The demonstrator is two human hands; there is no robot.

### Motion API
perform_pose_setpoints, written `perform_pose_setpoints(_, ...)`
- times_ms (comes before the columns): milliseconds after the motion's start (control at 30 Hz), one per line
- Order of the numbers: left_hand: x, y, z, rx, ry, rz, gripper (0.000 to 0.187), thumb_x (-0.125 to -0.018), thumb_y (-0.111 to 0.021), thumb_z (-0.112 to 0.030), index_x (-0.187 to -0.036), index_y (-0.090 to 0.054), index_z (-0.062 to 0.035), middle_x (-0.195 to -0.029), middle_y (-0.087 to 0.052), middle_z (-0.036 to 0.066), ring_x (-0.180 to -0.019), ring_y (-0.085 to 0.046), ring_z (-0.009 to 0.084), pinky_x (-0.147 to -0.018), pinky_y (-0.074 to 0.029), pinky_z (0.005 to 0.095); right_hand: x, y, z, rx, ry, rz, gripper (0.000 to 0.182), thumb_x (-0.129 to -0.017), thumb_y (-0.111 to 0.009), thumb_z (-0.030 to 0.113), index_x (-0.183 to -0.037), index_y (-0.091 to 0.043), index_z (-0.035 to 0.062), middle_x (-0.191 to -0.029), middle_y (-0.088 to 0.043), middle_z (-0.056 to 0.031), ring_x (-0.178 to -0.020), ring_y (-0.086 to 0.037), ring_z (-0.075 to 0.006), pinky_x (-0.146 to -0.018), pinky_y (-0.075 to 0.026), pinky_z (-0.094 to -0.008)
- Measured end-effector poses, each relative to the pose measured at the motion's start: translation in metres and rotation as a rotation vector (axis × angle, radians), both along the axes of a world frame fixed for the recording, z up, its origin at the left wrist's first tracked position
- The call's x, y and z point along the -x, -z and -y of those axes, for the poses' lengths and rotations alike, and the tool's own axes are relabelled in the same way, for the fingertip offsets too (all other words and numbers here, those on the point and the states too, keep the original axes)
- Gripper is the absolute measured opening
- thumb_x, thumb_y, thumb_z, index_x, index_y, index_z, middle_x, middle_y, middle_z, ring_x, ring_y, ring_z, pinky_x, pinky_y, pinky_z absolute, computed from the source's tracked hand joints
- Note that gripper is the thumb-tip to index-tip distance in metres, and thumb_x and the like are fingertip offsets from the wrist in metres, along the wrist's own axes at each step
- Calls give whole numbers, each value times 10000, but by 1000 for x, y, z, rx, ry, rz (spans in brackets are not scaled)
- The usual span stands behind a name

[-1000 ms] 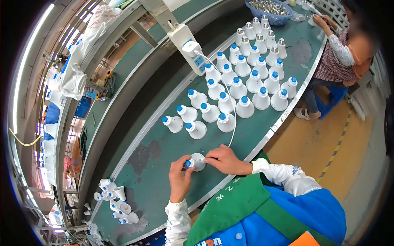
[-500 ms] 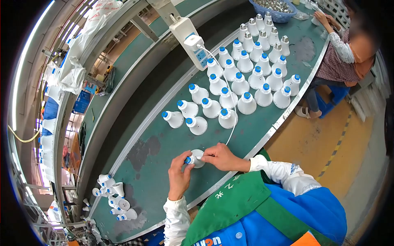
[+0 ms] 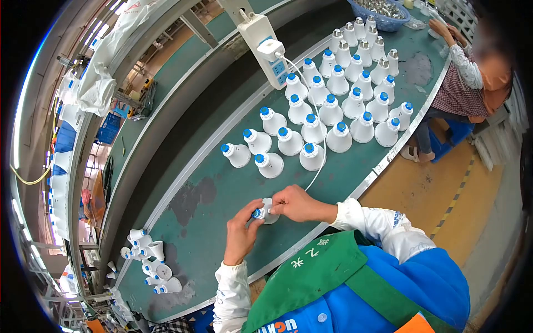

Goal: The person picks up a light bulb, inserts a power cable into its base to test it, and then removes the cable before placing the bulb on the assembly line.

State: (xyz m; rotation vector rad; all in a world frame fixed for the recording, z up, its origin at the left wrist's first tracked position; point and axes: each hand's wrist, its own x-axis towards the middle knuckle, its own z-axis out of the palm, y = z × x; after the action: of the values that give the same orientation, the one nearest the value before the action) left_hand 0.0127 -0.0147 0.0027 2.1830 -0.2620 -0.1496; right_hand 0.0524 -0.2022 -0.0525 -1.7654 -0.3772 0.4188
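Note:
A white cone-shaped lamp bulb (image 3: pixel 270 215) with a blue cap is between my hands, close over the green bench (image 3: pixel 222 222). My left hand (image 3: pixel 241 230) grips it near the blue cap, thumb and forefinger on either side. At the bulb's side, my right hand (image 3: pixel 298 204) pinches the end of a thin white charging cable (image 3: pixel 323 145); the fingers cover the plug. That cable runs up past the standing bulbs to a white charger (image 3: pixel 270 49) in the power strip (image 3: pixel 261 33).
Rows of white bulbs (image 3: pixel 340 139) with blue caps stand beyond my hands; those farther back have metal caps (image 3: pixel 348 34). A loose pile of bulbs (image 3: pixel 158 270) lies at left. At the far end, a blue basket (image 3: pixel 383 22) holds small metal parts, near a seated person (image 3: pixel 466 83).
Both hands have stayed at the bulb, and the right hand now sits with its fingers pressed against the bulb's side. The whole view has shifted slightly.

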Motion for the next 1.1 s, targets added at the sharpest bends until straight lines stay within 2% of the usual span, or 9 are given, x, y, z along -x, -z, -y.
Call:
perform_pose_setpoints(67,0,2,1,3,5,3,400,-745,-620,103,-1126,-626,-18,-1196,-631,112,-1045,-619,198,-881,-515,318,-1,-2,1,12,-5,3,185,-761,-676,228,-754,-686,43,-665,-628,-165,-620,-601,-324,-590,-452,-416)
perform_pose_setpoints(233,14,14,19,-204,-45,167,504,-796,-616,12,-1268,-447,-33,-1220,-553,162,-1061,-590,347,-849,-497,391,3,0,4,6,-5,38,210,-772,-665,250,-746,-680,42,-687,-634,-169,-642,-606,-340,-594,-453,-432)
perform_pose_setpoints(333,17,20,28,-287,-132,160,499,-790,-647,-49,-1237,-424,-37,-1187,-534,159,-1015,-579,351,-794,-492,407,6,-1,6,68,-9,165,238,-790,-648,274,-719,-666,48,-686,-631,-156,-652,-597,-356,-597,-443,-450)
perform_pose_setpoints(400,17,30,28,-294,-170,183,474,-790,-660,-80,-1209,-440,-44,-1157,-541,157,-991,-584,335,-783,-486,393,9,6,6,61,44,366,193,-812,-657,244,-733,-669,69,-612,-598,-97,-564,-543,-290,-568,-402,-379)
perform_pose_setpoints(600,16,32,24,-340,-184,274,434,-787,-675,-119,-1161,-465,-54,-1092,-547,142,-857,-590,302,-712,-475,362,15,8,21,108,57,445,207,-838,-636,248,-685,-631,109,-610,-568,-55,-595,-507,-244,-693,-336,-336)
perform_pose_setpoints(733,17,31,26,-346,-218,246,415,-790,-674,-134,-1147,-477,-53,-1056,-550,134,-786,-582,269,-668,-469,356,18,7,48,121,143,421,250,-838,-622,259,-651,-602,96,-602,-575,-63,-567,-514,-289,-635,-350,-370)
perform_pose_setpoints(867,15,40,29,-319,-261,319,392,-792,-670,-140,-1128,-489,-51,-1012,-560,128,-788,-584,253,-664,-467,361,34,13,55,140,211,491,228,-838,-634,217,-656,-592,87,-592,-563,-55,-555,-514,-268,-633,-344,-359)
perform_pose_setpoints(933,16,42,30,-311,-305,240,382,-781,-675,-128,-1105,-487,-54,-1076,-576,132,-903,-578,313,-691,-485,409,39,25,55,148,270,540,223,-834,-648,182,-648,-578,81,-594,-560,-46,-551,-519,-248,-632,-341,-351)
perform_pose_setpoints(1100,15,41,35,-341,-328,285,367,-777,-675,-124,-1089,-494,-57,-1034,-580,127,-862,-587,309,-642,-484,403,41,35,55,173,282,679,171,-810,-677,155,-678,-598,80,-619,-589,-34,-551,-537,-220,-627,-341,-343)
